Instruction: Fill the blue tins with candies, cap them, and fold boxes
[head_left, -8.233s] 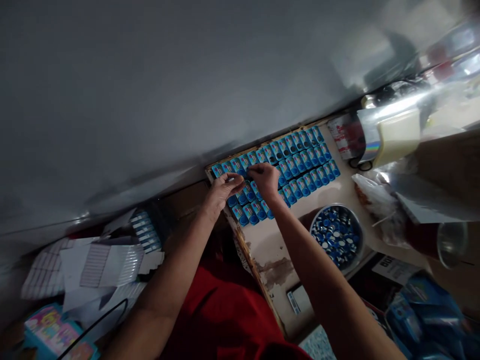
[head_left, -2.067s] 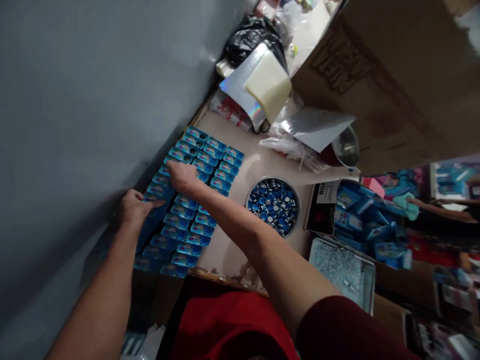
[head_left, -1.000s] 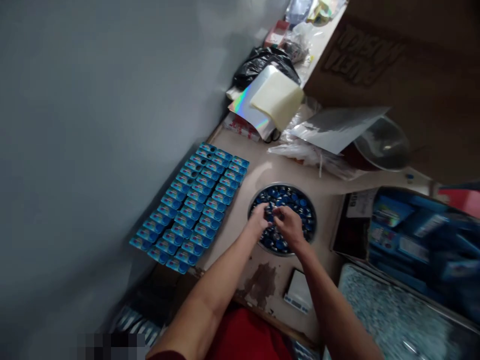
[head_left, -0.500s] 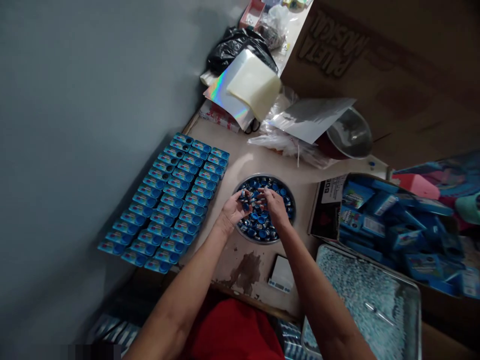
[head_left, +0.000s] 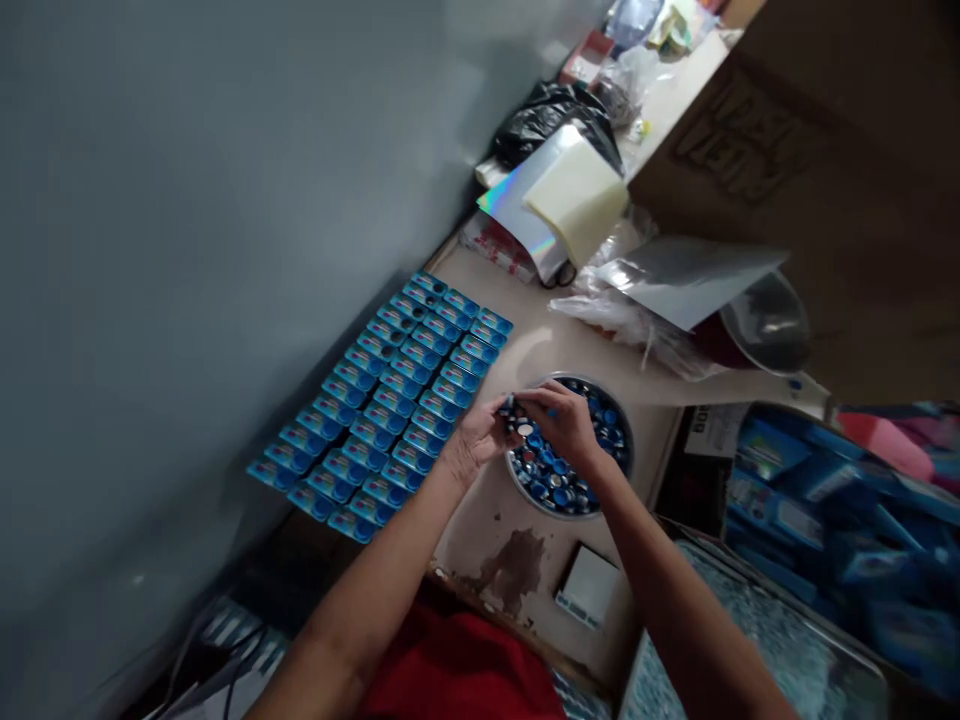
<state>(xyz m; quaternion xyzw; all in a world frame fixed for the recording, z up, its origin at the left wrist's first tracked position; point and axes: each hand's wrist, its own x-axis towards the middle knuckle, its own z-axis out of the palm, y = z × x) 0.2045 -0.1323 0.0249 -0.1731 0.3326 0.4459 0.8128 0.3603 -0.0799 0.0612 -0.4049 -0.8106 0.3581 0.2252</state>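
Observation:
My left hand (head_left: 480,440) is curled, palm up, around several small round tins (head_left: 525,429) in blue and silver. My right hand (head_left: 568,425) meets it from the right with fingers pinched together, touching what the left holds; the fingertips hide what is between them. Below and behind both hands stands a round metal bowl (head_left: 631,455) full of the same kind of tins. To the left, small blue boxes (head_left: 401,384) lie in three slanting rows. Most show a blue disc at one end, and several in the far-left row show a dark round hole.
A small scale (head_left: 589,588) lies near the table's front edge. At right are a carton of blue packets (head_left: 787,510) and a tray of pale blue granules (head_left: 697,640). Sheets (head_left: 577,195), a black bag (head_left: 551,115) and a metal pot (head_left: 772,315) stand farther back.
My right hand has come across to my left, and their fingers now meet at the bowl's left side. The view has turned, shifting the table contents rightward and down.

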